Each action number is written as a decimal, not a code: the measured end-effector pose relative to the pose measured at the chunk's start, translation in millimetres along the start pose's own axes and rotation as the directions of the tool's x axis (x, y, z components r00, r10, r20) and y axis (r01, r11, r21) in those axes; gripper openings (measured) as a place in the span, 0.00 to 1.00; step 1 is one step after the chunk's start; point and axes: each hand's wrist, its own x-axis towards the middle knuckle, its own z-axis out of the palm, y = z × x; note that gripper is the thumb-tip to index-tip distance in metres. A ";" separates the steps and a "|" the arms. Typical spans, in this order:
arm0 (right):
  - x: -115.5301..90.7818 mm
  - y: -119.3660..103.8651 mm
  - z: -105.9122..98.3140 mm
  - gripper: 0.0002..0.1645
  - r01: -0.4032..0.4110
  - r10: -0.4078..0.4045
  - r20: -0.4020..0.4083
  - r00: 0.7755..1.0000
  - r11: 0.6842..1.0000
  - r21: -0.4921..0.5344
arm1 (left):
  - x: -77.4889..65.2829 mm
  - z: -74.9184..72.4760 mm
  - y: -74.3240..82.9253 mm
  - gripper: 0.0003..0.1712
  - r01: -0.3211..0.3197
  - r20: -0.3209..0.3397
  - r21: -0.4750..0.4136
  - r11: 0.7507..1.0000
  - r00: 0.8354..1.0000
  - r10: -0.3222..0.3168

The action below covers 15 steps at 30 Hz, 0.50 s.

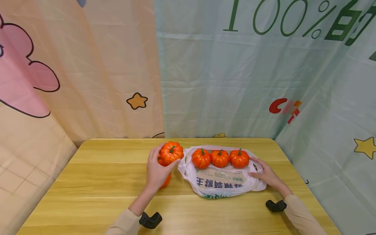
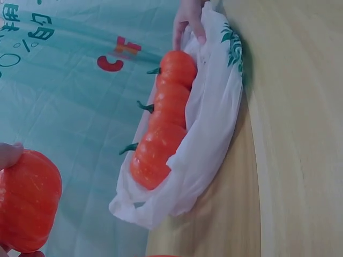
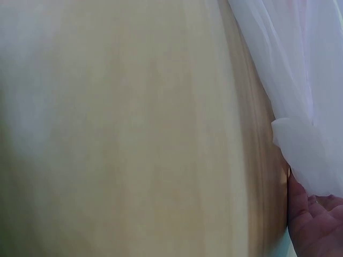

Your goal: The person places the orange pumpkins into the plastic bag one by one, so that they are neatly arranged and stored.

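My left hand (image 1: 157, 173) holds an orange toy pumpkin (image 1: 172, 152) with a green stem, thumb on one side and fingers on the other, just left of the bag. Partly hidden behind that hand, more orange pumpkin (image 1: 166, 181) shows at the table. The white plastic bag (image 1: 257, 186) lies with its mouth spread, dark printing on its front. Three pumpkins sit in a row in it: left (image 1: 201, 159), middle (image 1: 219, 159) and right (image 1: 239, 159). At the bag's right end, my right hand (image 1: 268, 174) grips the plastic edge between thumb and fingers.
A light wooden table (image 1: 97, 176) carries everything, its rounded far edge close to a printed curtain (image 1: 205, 81). Black wrist cameras (image 1: 150, 220) are strapped on both forearms. Another curtain (image 1: 332, 137) hangs along the right side.
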 end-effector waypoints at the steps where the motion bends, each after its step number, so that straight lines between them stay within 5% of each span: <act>1: 0.1 0.3 -0.1 0.43 0.001 -0.001 -0.002 1.000 1.000 0.000 | -0.7 3.2 0.5 0.46 0.000 0.009 0.003 1.000 1.000 0.000; 15: 1.2 0.6 -1.3 0.43 -0.012 0.012 0.003 1.000 1.000 0.003 | -4.7 43.4 4.5 0.45 -0.009 0.105 -0.048 0.999 0.994 0.014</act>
